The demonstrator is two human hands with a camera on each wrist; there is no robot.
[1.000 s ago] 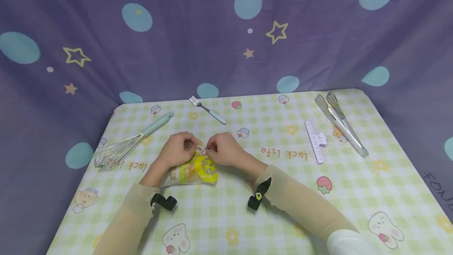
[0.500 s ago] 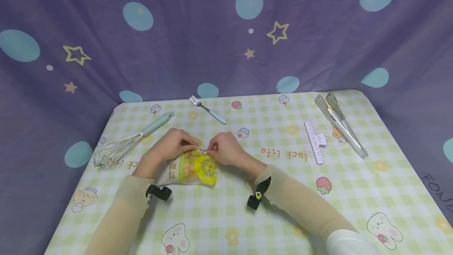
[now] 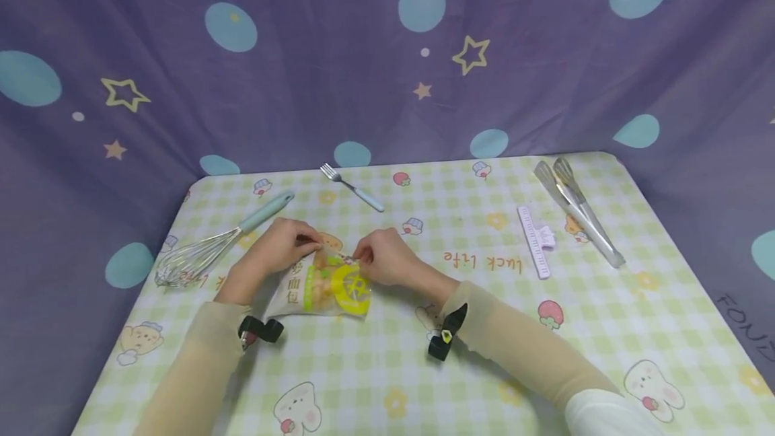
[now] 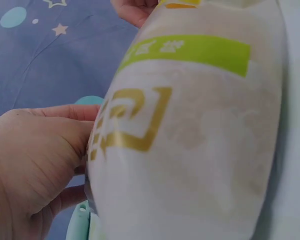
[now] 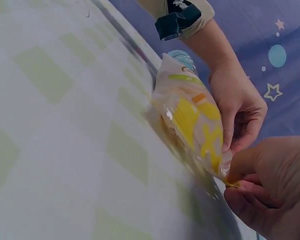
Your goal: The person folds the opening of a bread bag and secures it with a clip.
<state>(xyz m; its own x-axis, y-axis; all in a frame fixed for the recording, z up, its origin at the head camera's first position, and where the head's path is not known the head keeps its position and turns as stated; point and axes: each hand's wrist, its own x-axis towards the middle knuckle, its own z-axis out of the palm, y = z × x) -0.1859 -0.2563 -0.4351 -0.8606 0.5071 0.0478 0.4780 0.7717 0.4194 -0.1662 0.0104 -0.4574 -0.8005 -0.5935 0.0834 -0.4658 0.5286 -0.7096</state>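
A clear plastic bread bag (image 3: 327, 291) with yellow and green print lies on the table, pale pieces showing through its window. My left hand (image 3: 280, 245) pinches its far edge toward the left. At the bag's far right corner, the thumb and fingers of my right hand (image 3: 387, 258) pinch the film. Close up in the left wrist view, the bag (image 4: 190, 120) fills the middle, and the left fingertips pass behind its edge. In the right wrist view the right hand (image 5: 277, 180) grips a gathered corner, with the left hand (image 5: 237, 102) farther along the same edge.
A whisk (image 3: 227, 241) lies left of the bag, and a fork (image 3: 354, 188) lies beyond it. On the right are a lilac ruler-like clip (image 3: 535, 242) and metal tongs (image 3: 580, 212). A purple curtain (image 3: 387, 86) rises behind the checked tablecloth (image 3: 363, 375).
My left hand has slid left along the bag's far edge, away from the right hand, uncovering more of the print. The right hand has stayed nearly in place at its corner.
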